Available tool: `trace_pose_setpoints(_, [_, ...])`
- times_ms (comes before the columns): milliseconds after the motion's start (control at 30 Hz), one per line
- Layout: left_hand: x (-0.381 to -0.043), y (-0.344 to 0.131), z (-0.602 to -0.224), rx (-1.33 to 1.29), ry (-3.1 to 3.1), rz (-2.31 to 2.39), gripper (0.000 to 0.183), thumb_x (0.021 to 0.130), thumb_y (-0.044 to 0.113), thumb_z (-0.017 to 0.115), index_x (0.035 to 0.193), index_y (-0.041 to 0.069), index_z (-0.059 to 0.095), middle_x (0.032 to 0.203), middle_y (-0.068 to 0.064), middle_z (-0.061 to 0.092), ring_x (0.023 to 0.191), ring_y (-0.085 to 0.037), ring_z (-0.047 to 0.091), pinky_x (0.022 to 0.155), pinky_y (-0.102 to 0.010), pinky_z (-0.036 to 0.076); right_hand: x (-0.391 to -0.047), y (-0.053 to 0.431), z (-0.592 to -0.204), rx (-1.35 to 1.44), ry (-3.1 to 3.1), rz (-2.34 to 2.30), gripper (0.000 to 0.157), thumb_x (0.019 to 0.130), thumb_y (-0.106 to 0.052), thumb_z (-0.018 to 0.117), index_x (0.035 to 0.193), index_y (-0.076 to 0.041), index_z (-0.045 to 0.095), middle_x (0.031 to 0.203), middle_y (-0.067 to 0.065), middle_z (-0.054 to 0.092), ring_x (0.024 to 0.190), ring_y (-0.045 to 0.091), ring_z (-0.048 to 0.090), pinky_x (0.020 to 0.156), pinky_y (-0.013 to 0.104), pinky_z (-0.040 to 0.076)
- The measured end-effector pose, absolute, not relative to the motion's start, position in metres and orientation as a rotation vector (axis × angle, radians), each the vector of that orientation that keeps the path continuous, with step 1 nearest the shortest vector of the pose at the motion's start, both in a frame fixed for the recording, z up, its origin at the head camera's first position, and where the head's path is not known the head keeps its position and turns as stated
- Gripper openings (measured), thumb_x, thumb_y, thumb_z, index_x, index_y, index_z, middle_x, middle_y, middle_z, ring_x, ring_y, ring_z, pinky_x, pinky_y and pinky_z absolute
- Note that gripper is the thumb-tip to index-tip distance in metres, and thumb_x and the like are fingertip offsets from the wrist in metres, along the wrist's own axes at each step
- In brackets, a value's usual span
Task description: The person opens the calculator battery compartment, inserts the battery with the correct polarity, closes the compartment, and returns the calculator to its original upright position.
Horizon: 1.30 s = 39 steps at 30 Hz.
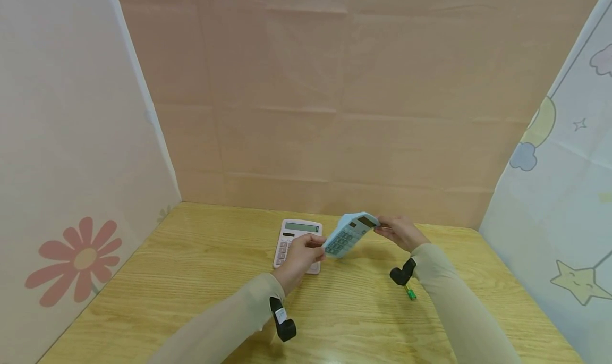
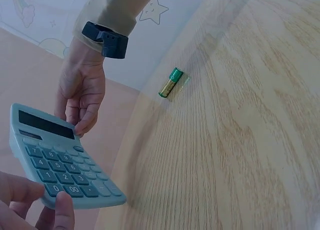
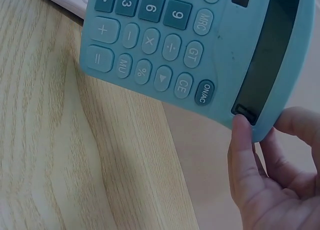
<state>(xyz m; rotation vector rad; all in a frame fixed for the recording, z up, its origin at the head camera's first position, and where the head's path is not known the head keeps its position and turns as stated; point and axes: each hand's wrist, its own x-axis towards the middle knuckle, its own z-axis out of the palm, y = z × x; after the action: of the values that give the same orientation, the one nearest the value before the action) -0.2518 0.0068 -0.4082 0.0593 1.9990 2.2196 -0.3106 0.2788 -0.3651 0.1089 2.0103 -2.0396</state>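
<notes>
Nearest to where I stand, two beige sleeves reach in over the wood-grained counter, each with a small black camera strapped at the wrist. By the right cuff, partly hidden behind its camera in the head view, a little green-and-gold cylinder, battery-like, lies on the counter. A bit farther in, the person's left hand pinches the bottom corner of a light blue calculator by the 0 key, thumb and fingers taking its edge between them. That calculator is held up off the counter, tilted, its display end higher and toward the right, its darker teal number keys in plain sight. At that upper end the right hand pinches the corner beside the display, fingers gathered at the edge. Just beyond the left hand, and partly covered by it, a pale pinkish calculator lies flat on the counter with its keys up. Behind everything hangs a creased peach cloth, between a pale left panel with a pink flower and a right panel with a smiling star
</notes>
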Motion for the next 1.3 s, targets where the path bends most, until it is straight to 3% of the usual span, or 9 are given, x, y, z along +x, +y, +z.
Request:
trace_pose_setpoints(133, [-0.254,0.006,-0.41,0.039,2.016,2.212,0.016,0.093,0.003,0.059,0.107,-0.002,0.065,0.104,-0.014,0.062,0.081,-0.018,0.065,0.081,-0.035,0.056,-0.309,0.281,-0.365,0.073,1.981,-2.056,0.036,0.101,-0.007,0.046,0.13,0.013,0.042,0.123,0.017,0.043,0.092,0.009,0.063,0.089,0.02,0.051])
trace_pose_setpoints(233, [-0.255,0.006,-0.412,0.035,2.038,2.209,0.015,0.094,0.005,0.058,0.105,-0.002,0.067,0.104,-0.014,0.063,0.079,-0.017,0.066,0.083,-0.038,0.056,-0.308,0.283,-0.366,0.031,1.951,-2.075,0.019,0.1,-0.005,0.046,0.109,0.004,0.06,0.127,0.019,0.039,0.094,0.009,0.064,0.093,0.022,0.049])
trace_pose_setpoints(333, [-0.256,0.006,-0.413,0.028,2.048,2.2,0.015,0.094,0.004,0.058,0.104,-0.002,0.067,0.103,-0.014,0.063,0.08,-0.017,0.065,0.081,-0.035,0.056,-0.307,0.284,-0.368,-0.009,1.935,-2.077,0.021,0.1,-0.004,0.049,0.093,-0.005,0.068,0.123,0.016,0.043,0.095,0.011,0.064,0.096,0.025,0.049])
trace_pose_setpoints(500, [-0.257,0.006,-0.415,0.014,2.064,2.193,0.012,0.092,0.002,0.061,0.101,-0.003,0.067,0.099,-0.012,0.064,0.085,-0.021,0.065,0.078,-0.031,0.056,-0.307,0.283,-0.37,-0.024,2.018,-2.004,0.027,0.1,-0.005,0.05,0.119,0.011,0.058,0.128,0.025,0.048,0.094,0.009,0.064,0.092,0.024,0.051])
trace_pose_setpoints(667, [-0.255,0.004,-0.417,0.018,2.136,2.158,0.012,0.085,-0.003,0.067,0.096,-0.001,0.067,0.096,-0.009,0.063,0.085,-0.018,0.061,0.077,-0.029,0.055,-0.309,0.28,-0.376,-0.059,2.128,-1.899,0.048,0.102,-0.006,0.045,0.139,0.02,0.03,0.151,0.034,0.023,0.093,-0.002,0.061,0.088,0.019,0.05])
trace_pose_setpoints(733, [-0.255,0.003,-0.418,0.017,2.176,2.129,0.013,0.083,-0.003,0.068,0.096,0.0,0.066,0.096,-0.008,0.061,0.085,-0.017,0.059,0.077,-0.029,0.055,-0.31,0.28,-0.377,-0.067,2.14,-1.9,0.049,0.102,-0.006,0.045,0.14,0.018,0.029,0.151,0.033,0.025,0.094,-0.003,0.061,0.089,0.018,0.05])
trace_pose_setpoints(933, [-0.255,0.002,-0.42,-0.009,2.261,2.074,0.017,0.081,-0.001,0.072,0.096,0.003,0.063,0.096,-0.008,0.059,0.088,-0.019,0.055,0.075,-0.028,0.053,-0.31,0.282,-0.381,-0.071,2.123,-1.926,0.05,0.101,-0.004,0.046,0.142,0.017,0.028,0.115,0.007,0.062,0.093,0.002,0.065,0.089,0.021,0.051])
trace_pose_setpoints(1033, [-0.256,0.001,-0.421,-0.004,2.262,2.073,0.024,0.079,-0.001,0.074,0.099,0.002,0.062,0.098,-0.01,0.059,0.09,-0.02,0.055,0.075,-0.029,0.053,-0.309,0.283,-0.382,-0.061,2.114,-1.944,0.049,0.1,-0.001,0.047,0.141,0.017,0.029,0.1,-0.005,0.065,0.091,0.004,0.066,0.087,0.022,0.052])
trace_pose_setpoints(1300, [-0.257,-0.001,-0.42,-0.001,2.205,2.018,0.047,0.079,0.001,0.075,0.123,0.001,0.058,0.104,-0.012,0.061,0.09,-0.021,0.06,0.081,-0.034,0.055,-0.309,0.283,-0.382,-0.05,2.095,-1.977,0.05,0.099,0.002,0.048,0.141,0.018,0.028,0.096,-0.006,0.067,0.089,0.006,0.067,0.085,0.023,0.053])
